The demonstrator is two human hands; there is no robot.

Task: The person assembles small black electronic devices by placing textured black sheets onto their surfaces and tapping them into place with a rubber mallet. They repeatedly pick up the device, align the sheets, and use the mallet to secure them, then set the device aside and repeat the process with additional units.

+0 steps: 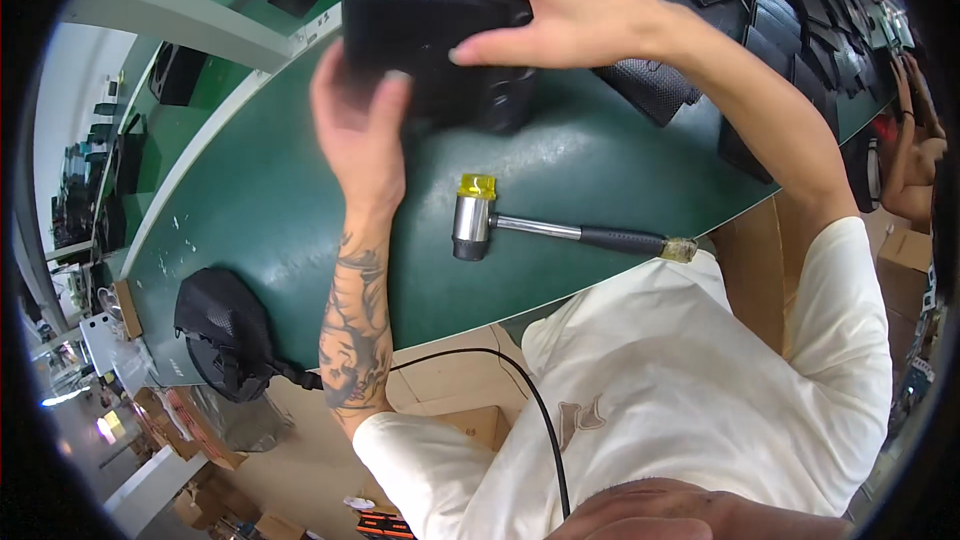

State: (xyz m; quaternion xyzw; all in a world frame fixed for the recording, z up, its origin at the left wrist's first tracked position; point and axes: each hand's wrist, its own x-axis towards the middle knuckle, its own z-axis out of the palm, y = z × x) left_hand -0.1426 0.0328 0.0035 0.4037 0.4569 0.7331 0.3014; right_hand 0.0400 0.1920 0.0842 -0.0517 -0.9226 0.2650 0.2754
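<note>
Black box (415,40) at 12 o'clock, held between left grip (357,130) and right grip (570,12); blur obscures its detail, and it partly hides the former. Hammer (473,225) lies on the bench (270,190), handle toward 3 o'clock.

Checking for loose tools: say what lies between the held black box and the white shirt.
In the head view, a mallet lies on the table between the black box and the shirt.

Left hand (362,145) and black housing (430,35) blurred, the right hand (575,10) apparently clipped by the top edge
</note>
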